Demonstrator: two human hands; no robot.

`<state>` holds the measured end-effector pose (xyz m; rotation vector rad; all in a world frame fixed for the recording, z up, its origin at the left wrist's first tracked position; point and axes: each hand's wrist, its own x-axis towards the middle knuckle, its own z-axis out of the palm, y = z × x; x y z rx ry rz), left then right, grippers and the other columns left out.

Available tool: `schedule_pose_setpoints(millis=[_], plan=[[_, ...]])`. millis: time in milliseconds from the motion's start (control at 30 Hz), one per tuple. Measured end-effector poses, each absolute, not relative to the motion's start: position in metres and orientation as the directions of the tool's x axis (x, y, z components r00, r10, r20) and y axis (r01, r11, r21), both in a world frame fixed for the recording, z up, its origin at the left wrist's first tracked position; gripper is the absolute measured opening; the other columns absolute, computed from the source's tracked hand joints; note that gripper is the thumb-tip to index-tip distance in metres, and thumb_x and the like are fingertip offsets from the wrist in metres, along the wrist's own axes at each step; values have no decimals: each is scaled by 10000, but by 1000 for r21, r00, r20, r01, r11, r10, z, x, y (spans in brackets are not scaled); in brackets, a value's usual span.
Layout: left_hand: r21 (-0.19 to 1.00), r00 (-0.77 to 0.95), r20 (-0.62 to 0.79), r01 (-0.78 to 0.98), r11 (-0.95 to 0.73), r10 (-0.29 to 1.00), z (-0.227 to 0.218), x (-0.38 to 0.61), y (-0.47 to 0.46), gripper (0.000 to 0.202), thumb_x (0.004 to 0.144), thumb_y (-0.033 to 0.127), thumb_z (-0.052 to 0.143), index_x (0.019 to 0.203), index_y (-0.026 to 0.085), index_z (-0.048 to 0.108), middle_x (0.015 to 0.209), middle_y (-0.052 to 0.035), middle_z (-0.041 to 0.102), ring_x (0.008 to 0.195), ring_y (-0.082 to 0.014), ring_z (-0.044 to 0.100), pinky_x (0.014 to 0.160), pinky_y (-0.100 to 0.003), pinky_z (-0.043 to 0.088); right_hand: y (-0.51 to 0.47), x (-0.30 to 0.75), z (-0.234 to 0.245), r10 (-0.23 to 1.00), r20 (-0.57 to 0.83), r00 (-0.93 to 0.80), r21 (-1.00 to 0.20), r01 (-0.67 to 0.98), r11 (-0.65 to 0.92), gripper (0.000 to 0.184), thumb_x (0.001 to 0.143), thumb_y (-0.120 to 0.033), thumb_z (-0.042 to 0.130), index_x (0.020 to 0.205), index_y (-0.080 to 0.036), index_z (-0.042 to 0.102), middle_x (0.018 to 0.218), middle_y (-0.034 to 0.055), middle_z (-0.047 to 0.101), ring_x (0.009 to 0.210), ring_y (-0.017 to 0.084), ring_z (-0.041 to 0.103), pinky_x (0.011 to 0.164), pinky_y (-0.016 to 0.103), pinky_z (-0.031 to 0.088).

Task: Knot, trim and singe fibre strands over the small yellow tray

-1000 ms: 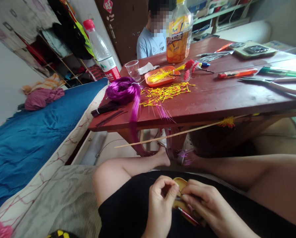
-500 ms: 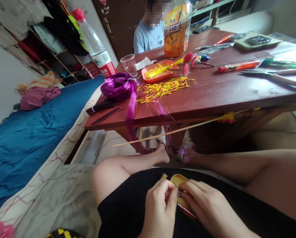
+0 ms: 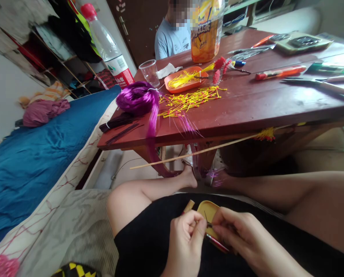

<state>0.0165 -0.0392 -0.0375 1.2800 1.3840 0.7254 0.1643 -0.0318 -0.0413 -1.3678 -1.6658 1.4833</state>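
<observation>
Over my lap, at the bottom of the view, my left hand [image 3: 186, 240] is curled in a pinch against my right hand [image 3: 241, 238]. Between them sits a small yellow oval piece [image 3: 206, 211] with a thin dark pin sticking up from it. A slim red-tipped stick [image 3: 216, 243] runs under my right fingers, which are closed over the yellow piece. A short tan stick end [image 3: 188, 206] pokes out above my left hand.
A red wooden table [image 3: 246, 107] stands ahead with a purple thread bundle [image 3: 138, 100], loose yellow stamens [image 3: 189, 102], an orange tray [image 3: 183, 79], bottles, a plastic cup and tools. A long bamboo stick [image 3: 200, 152] juts out under its edge. Another person sits at the far side. A blue bed [image 3: 30, 154] lies at the left.
My hands have shifted slightly, and the yellow piece and tan stick end show more above my fingers. The view has dipped a little.
</observation>
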Motion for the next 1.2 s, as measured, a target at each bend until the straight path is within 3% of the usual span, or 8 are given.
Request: schedule_pose_setpoints(millis=[200, 433, 567, 633, 767, 933, 1100, 1200], plan=[[907, 124, -155, 411, 91, 980, -37, 19, -45, 232, 830, 273, 474, 626, 163, 473, 526, 48, 346, 415, -60, 275, 393, -198, 187, -36, 165, -43, 936, -132, -326, -895, 445, 29, 211, 855, -244, 381, 644, -229, 388, 552, -42, 468, 489, 121, 428, 475, 211, 327], [910, 149, -215, 388, 143, 965, -40, 16, -44, 270, 851, 321, 444, 638, 156, 467, 518, 59, 300, 425, -59, 239, 392, -199, 164, -37, 166, -44, 923, -160, -350, -897, 442, 12, 217, 873, -252, 357, 660, -225, 385, 562, -51, 447, 501, 114, 418, 475, 199, 326], [905, 171, -266, 385, 184, 949, -38, 13, -39, 272, 854, 337, 455, 656, 154, 491, 523, 54, 312, 445, -68, 254, 406, -205, 182, -35, 166, -45, 925, -152, -348, -888, 459, 27, 104, 837, -217, 410, 775, -210, 493, 572, -62, 412, 500, 114, 415, 459, 196, 330], [910, 178, -227, 389, 144, 957, -36, 13, -39, 262, 855, 320, 453, 655, 157, 491, 523, 53, 320, 432, -65, 267, 399, -199, 193, -36, 165, -46, 936, -111, -334, -882, 468, 62, 94, 825, -214, 437, 829, -201, 530, 572, -61, 414, 493, 117, 426, 452, 198, 338], [887, 184, -98, 462, 2, 978, -38, 15, -45, 221, 858, 255, 436, 670, 163, 505, 563, 24, 419, 432, -71, 367, 409, -184, 270, -39, 161, -46, 957, -29, -290, -883, 457, 111, 157, 847, -222, 423, 746, -210, 542, 594, -33, 495, 491, 115, 468, 457, 197, 368], [831, 78, 87, 544, -115, 993, -45, 18, -52, 195, 838, 199, 438, 670, 179, 534, 586, -1, 487, 498, -104, 440, 456, -202, 309, -41, 158, -52, 959, 93, -267, -819, 527, 226, 108, 800, -165, 478, 719, -201, 540, 597, -22, 527, 474, 110, 490, 458, 192, 390], [904, 133, -233, 396, 163, 963, -34, 14, -40, 264, 846, 339, 459, 655, 161, 501, 537, 45, 350, 449, -75, 280, 417, -208, 211, -40, 160, -54, 946, 121, -302, -833, 487, 262, 112, 844, -174, 451, 797, -196, 550, 605, -18, 552, 482, 110, 514, 466, 188, 408], [895, 186, -373, 330, 300, 909, -28, 8, -32, 310, 820, 411, 491, 650, 151, 495, 548, 47, 339, 495, -81, 265, 445, -206, 212, -40, 161, -54, 946, 124, -298, -856, 450, 254, 111, 844, -165, 455, 795, -204, 547, 615, -22, 562, 494, 109, 518, 470, 186, 407]])
